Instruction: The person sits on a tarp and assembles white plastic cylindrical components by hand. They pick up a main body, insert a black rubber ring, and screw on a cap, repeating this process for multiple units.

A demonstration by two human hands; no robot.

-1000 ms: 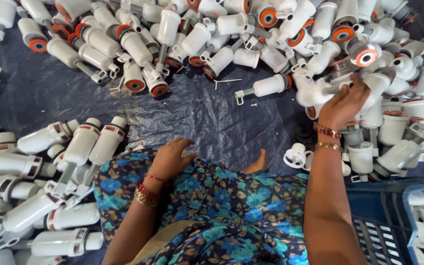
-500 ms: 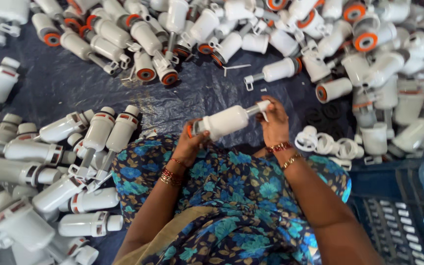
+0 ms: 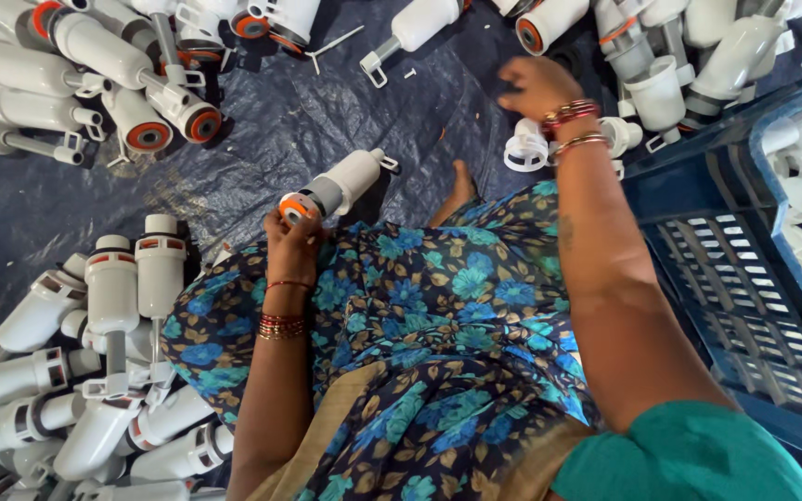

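Note:
My left hand (image 3: 291,239) grips the orange-ringed end of a white plastic cylinder part (image 3: 341,185), which lies tilted over my knee on the blue floral cloth (image 3: 401,325). My right hand (image 3: 536,85) reaches out over the dark tarp (image 3: 327,102), fingers curled, near small white ring caps (image 3: 525,148). Whether it holds anything is hidden by the back of the hand.
Heaps of white cylinder parts with orange rings lie at the top left (image 3: 122,65) and top right (image 3: 698,46). A stack of finished-looking white parts (image 3: 95,371) sits at the lower left. A blue plastic crate (image 3: 744,278) stands at the right.
Both hands held the cylinder half a second ago. Now the right hand has let go and stretched forward toward the small caps; the left still holds the cylinder.

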